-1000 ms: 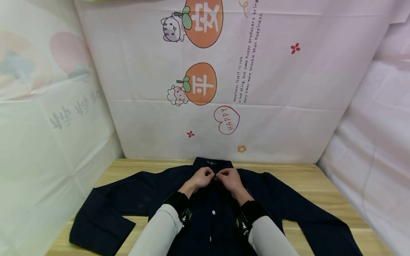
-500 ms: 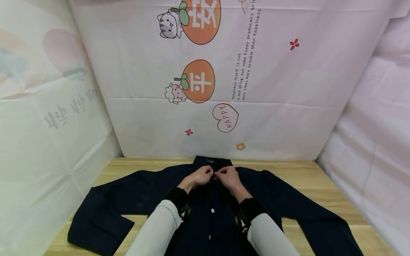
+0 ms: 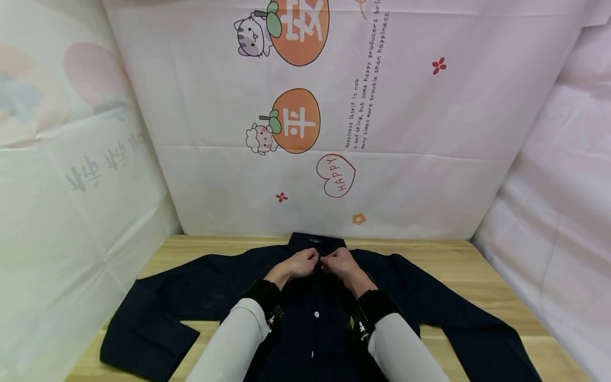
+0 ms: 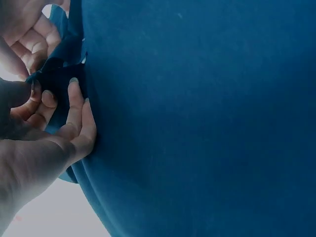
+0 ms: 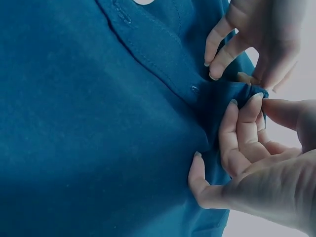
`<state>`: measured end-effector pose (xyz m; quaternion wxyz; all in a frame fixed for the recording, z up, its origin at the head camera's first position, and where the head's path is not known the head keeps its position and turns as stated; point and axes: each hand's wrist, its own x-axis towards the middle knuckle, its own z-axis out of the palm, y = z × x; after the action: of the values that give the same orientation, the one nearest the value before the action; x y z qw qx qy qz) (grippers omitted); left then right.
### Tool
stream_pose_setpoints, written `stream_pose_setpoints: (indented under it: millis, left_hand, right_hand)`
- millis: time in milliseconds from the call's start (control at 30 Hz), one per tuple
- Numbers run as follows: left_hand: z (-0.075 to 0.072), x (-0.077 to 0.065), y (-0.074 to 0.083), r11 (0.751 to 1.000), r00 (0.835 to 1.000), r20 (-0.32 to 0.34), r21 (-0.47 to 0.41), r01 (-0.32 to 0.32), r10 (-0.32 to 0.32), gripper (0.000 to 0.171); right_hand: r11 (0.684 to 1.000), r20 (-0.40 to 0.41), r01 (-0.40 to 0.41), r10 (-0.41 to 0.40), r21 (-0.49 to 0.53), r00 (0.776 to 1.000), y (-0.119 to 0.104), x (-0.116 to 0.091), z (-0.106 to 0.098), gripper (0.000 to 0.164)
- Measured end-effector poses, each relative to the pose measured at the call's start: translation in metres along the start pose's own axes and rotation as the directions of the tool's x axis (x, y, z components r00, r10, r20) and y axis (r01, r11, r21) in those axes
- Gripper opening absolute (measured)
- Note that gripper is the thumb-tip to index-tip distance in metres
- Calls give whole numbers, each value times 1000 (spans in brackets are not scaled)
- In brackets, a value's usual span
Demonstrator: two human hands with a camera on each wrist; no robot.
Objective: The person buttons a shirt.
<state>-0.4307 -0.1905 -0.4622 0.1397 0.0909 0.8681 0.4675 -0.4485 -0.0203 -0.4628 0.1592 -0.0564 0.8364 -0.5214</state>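
Note:
A dark navy long-sleeved shirt (image 3: pixel 329 339) lies front up, its collar (image 3: pixel 298 241) toward the back wall. At the neck opening, my left hand (image 3: pixel 298 263) pinches the cloth by the front edge. My right hand (image 3: pixel 342 265) meets it from the other side, thumb and index finger pinching the same gathered fabric. In the right wrist view a buttonhole (image 5: pixel 194 89) shows on the front strip beside my fingers. A white button (image 3: pixel 317 314) sits lower on the shirt front. Whatever lies between the fingertips is hidden.
The wooden tabletop (image 3: pixel 448 265) shows around the shirt. One sleeve (image 3: pixel 143 329) is folded at the left, and the other sleeve (image 3: pixel 477 329) stretches down to the right. White printed sheets form the back wall (image 3: pixel 406 185) and both sides.
Both hands stay at the collar. My right hand's fingers have curled in lower, closer to the left fingertips. The head view has shifted slightly since the earliest frame.

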Motion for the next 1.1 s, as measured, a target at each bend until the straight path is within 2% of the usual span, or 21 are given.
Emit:
stream_pose_setpoints:
  millis: [133, 233, 333, 433, 500, 667, 833, 1100]
  left_hand:
    - [-2, -1, 0, 1000, 1000, 9, 31, 0, -1, 30]
    - [-3, 0, -1, 990, 999, 17, 131, -45, 43, 25]
    - [-3, 2, -2, 959, 993, 22, 257, -117, 115, 19]
    - [-3, 4, -2, 935, 987, 21, 317, -160, 162, 17]
    - [-4, 5, -3, 936, 986, 19, 312, -163, 165, 18]
    - [-4, 6, -6, 959, 993, 0, 257, -118, 122, 19]
    - [-4, 4, -9, 965, 991, -11, 230, -125, 131, 17]
    - [-2, 1, -8, 988, 991, -63, 107, -111, 118, 20]
  right_hand:
    - [999, -1, 33, -33, -5, 999, 0, -1, 0, 25]
    - [998, -15, 58, -58, -6, 998, 0, -4, 0, 24]
    - [997, -27, 80, -80, -9, 996, -1, -7, 0, 23]
    - [996, -32, 85, -85, -1, 996, -1, -7, 0, 22]
    - [997, -32, 81, -81, 3, 996, -1, -7, 1, 22]
    - [996, 3, 84, -84, -2, 996, 0, -8, 0, 22]
    - [995, 28, 98, -97, -36, 995, 1, -7, -2, 23]
    - [996, 23, 72, -71, -45, 997, -2, -6, -3, 25]
